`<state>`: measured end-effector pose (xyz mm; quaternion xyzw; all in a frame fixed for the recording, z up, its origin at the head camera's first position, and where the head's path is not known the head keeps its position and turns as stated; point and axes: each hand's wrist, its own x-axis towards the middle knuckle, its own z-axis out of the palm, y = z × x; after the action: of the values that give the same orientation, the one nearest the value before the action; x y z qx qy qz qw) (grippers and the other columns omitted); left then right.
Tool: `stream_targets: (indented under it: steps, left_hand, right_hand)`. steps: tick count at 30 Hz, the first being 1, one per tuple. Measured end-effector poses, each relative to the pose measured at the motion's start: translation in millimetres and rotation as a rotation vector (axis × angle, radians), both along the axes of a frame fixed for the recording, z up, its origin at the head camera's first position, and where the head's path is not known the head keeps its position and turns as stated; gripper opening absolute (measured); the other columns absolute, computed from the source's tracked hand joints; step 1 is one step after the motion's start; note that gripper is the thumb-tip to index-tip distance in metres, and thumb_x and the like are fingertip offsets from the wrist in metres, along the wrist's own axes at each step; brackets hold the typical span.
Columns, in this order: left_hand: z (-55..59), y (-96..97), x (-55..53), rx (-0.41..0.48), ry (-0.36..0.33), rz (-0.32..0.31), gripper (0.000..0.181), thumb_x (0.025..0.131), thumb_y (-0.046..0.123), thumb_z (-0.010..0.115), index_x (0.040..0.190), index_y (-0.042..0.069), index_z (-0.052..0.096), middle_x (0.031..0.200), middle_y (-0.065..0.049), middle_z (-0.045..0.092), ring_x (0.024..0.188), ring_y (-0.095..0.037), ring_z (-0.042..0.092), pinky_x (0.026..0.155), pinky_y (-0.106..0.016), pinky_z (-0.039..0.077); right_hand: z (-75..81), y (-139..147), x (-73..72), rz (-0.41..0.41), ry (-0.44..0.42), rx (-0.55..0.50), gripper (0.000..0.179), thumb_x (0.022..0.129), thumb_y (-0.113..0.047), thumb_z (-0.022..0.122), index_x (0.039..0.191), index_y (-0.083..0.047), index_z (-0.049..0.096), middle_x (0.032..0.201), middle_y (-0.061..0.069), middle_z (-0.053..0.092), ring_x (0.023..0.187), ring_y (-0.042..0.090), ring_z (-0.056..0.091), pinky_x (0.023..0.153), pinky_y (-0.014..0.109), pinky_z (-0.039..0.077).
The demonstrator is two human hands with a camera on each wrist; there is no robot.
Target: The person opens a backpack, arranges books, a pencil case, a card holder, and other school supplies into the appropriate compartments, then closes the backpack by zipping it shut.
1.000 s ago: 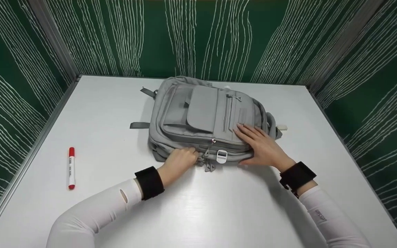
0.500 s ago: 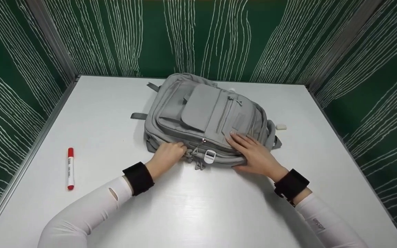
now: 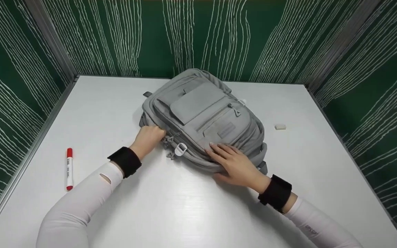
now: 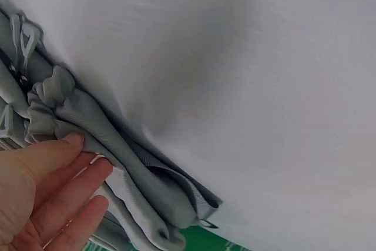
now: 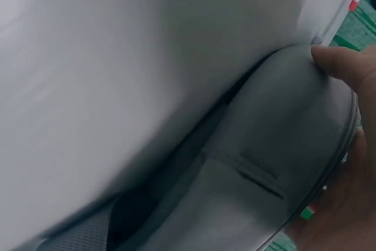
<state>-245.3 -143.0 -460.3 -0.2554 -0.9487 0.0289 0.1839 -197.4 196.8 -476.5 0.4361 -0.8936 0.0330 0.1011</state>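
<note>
A grey backpack [image 3: 198, 113] lies on the white table with its flap pocket facing up and its top end toward the near right. My left hand [image 3: 147, 140] grips its near side beside the dangling zipper pulls. In the left wrist view, the thumb and fingers [image 4: 88, 174] pinch a fold of the grey fabric. Across the backpack's front, by the top end, rests my right hand [image 3: 238, 165] with fingers extended. The right wrist view shows its thumb [image 5: 338, 62] against the side panel. A white buckle [image 3: 181, 149] hangs between the hands.
A red-capped marker [image 3: 69, 168] lies at the left of the white table [image 3: 184, 213]. To the backpack's right sits a small off-white block [image 3: 280, 127]. Green panels with white wavy lines [image 3: 157, 38] enclose the back and sides.
The backpack has turned clockwise, its top end swinging toward me and away from the off-white block. Both hands have moved left with it, the left one farther back, the right one nearer.
</note>
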Motion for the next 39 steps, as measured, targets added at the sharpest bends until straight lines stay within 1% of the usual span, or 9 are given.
stream_targets:
  steps: [4,8,15,20,25,28,32,35,39]
  left_hand:
    - [-2.1,-8.7,-12.9,-0.013,0.023,0.023,0.013,0.081,-0.01,0.071,0.074,0.001,0.07,0.068,-0.014,0.072,0.059,-0.029,0.07,0.052,-0.044,0.058]
    - [-3.0,-12.9,-15.8,-0.023,0.035,0.031,0.011,0.082,-0.007,0.072,0.076,0.002,0.068,0.068,-0.013,0.071,0.059,-0.028,0.07,0.051,-0.043,0.058]
    - [2.4,-8.8,-1.3,-0.069,0.128,0.007,0.006,0.087,0.002,0.071,0.082,0.002,0.068,0.076,-0.011,0.072,0.066,-0.026,0.07,0.054,-0.04,0.058]
    - [11.0,6.7,12.7,-0.057,0.2,-0.022,0.008,0.09,0.01,0.073,0.091,0.003,0.071,0.086,-0.011,0.074,0.077,-0.026,0.072,0.069,-0.038,0.062]
    - [18.4,31.8,24.0,-0.026,0.233,-0.058,0.03,0.092,0.027,0.075,0.109,0.003,0.067,0.107,-0.012,0.074,0.098,-0.029,0.074,0.088,-0.039,0.063]
    - [21.1,50.9,29.3,-0.01,0.198,-0.093,0.048,0.094,0.04,0.073,0.124,0.004,0.062,0.126,-0.013,0.07,0.116,-0.031,0.07,0.101,-0.042,0.059]
    - [19.8,76.2,34.5,-0.042,0.071,-0.13,0.07,0.093,0.054,0.068,0.142,0.006,0.054,0.143,-0.015,0.061,0.131,-0.034,0.061,0.111,-0.044,0.053]
    - [17.6,91.5,35.8,-0.069,-0.011,-0.096,0.08,0.091,0.06,0.068,0.148,0.006,0.05,0.149,-0.015,0.057,0.137,-0.035,0.056,0.114,-0.044,0.05]
    - [17.7,102.3,33.2,-0.082,-0.043,-0.023,0.089,0.087,0.062,0.071,0.15,0.004,0.048,0.153,-0.015,0.054,0.141,-0.033,0.053,0.115,-0.042,0.05]
  right_hand:
    - [3.1,-9.5,5.8,0.023,-0.034,0.01,0.086,0.091,-0.049,0.073,0.16,-0.013,0.036,0.164,0.012,0.041,0.148,0.036,0.045,0.12,0.056,0.04]
    - [10.5,-10.5,3.5,0.045,-0.079,0.002,0.085,0.093,-0.053,0.068,0.16,-0.013,0.035,0.165,0.01,0.041,0.149,0.035,0.044,0.123,0.055,0.038]
    - [23.8,14.6,-22.1,0.004,-0.068,-0.073,0.077,0.096,-0.056,0.063,0.159,-0.02,0.038,0.165,0.009,0.04,0.152,0.035,0.04,0.124,0.059,0.033]
    - [28.1,44.9,-47.6,-0.057,-0.081,-0.117,0.076,0.094,-0.049,0.07,0.158,-0.019,0.041,0.166,0.013,0.037,0.154,0.038,0.034,0.124,0.063,0.031]
    - [31.7,67.5,-71.3,-0.113,-0.079,-0.109,0.076,0.092,-0.043,0.074,0.157,-0.018,0.043,0.166,0.015,0.036,0.153,0.041,0.034,0.122,0.065,0.033]
    - [34.7,75.6,-82.4,-0.127,-0.089,-0.106,0.08,0.09,-0.043,0.077,0.157,-0.019,0.042,0.167,0.016,0.035,0.154,0.043,0.032,0.122,0.065,0.033]
    - [38.0,78.5,-93.3,-0.131,-0.138,-0.124,0.088,0.085,-0.043,0.082,0.159,-0.021,0.04,0.168,0.017,0.031,0.154,0.046,0.031,0.121,0.065,0.034]
    - [37.8,78.7,-97.6,-0.149,-0.194,-0.137,0.094,0.082,-0.043,0.085,0.16,-0.024,0.037,0.17,0.016,0.027,0.151,0.047,0.037,0.117,0.064,0.04]
    - [36.7,79.0,-99.0,-0.166,-0.203,-0.138,0.094,0.081,-0.045,0.085,0.16,-0.026,0.036,0.17,0.014,0.027,0.141,0.048,0.05,0.111,0.063,0.046]
